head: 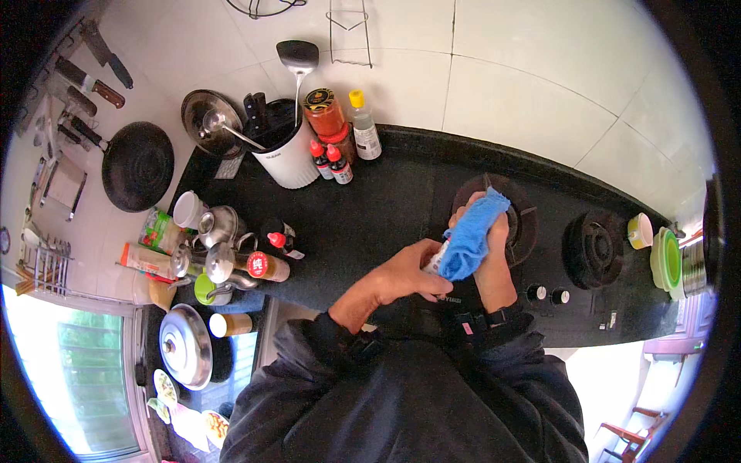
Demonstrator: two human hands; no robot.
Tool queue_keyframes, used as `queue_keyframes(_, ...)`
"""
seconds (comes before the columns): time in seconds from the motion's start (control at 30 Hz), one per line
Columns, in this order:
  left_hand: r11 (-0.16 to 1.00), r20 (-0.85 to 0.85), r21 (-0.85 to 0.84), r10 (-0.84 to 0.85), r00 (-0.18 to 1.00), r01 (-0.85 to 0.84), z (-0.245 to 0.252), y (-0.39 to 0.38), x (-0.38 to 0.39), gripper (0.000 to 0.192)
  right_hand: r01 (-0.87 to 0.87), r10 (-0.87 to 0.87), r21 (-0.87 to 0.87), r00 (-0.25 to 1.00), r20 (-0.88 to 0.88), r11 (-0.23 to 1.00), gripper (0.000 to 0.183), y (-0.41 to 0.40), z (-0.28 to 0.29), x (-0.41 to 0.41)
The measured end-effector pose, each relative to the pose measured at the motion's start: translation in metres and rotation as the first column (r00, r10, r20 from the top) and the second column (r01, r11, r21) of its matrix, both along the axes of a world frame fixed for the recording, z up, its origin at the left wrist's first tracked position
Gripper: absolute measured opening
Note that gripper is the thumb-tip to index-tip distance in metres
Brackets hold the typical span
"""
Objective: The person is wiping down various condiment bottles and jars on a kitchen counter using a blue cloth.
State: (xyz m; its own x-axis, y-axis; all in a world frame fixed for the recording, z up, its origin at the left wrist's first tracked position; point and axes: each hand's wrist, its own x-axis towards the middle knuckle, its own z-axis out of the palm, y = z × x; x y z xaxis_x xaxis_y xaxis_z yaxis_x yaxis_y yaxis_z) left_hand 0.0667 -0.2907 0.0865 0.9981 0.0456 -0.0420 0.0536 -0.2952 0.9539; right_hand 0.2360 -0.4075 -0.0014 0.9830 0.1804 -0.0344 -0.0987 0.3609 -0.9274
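Over the black gas hob, my left hand [418,271] grips the lower end of a light-coloured container with printing [435,260], most of which is hidden. A blue cloth [473,234] lies over the container, and my right hand [499,234] holds the cloth against it from the right. The two hands are close together, with the cloth between them. Beneath and behind the right hand is the left burner [524,217]; the right burner [593,249] and two control knobs [537,293] show to its right.
Along the wall stand a white utensil holder [289,159], sauce jars [324,118] and a yellow-capped bottle [367,130]. Steel pots [220,228] and a red-capped bottle [283,242] are at the left. Green-rimmed bowls [668,260] sit at the far right. A frying pan [139,166] hangs on the wall.
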Motion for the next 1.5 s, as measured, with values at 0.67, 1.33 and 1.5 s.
queue_keyframes(0.67, 0.69, 0.208, 0.603, 0.35, 0.914, -0.401, -0.017, -0.022, 0.007, 0.036, 0.235, -0.116, -0.434, 0.952, 0.283, 0.87, 0.02, 0.023, 0.032, -0.016)
queue_keyframes(1.33, 0.949, -0.097, 0.189, 0.275, 0.957, -0.254, -0.021, -0.006, -0.008, 0.097, -0.701, 0.695, -0.234, 0.709, -0.122, 0.674, 0.028, 0.012, 0.052, -0.053)
queue_keyframes(1.5, 0.871, -0.207, 0.485, 0.202, 0.957, -0.079, 0.03, 0.045, -0.015, 0.061, -0.712, 0.715, -0.278, 0.69, -0.109, 0.645, 0.028, -0.007, 0.049, -0.044)
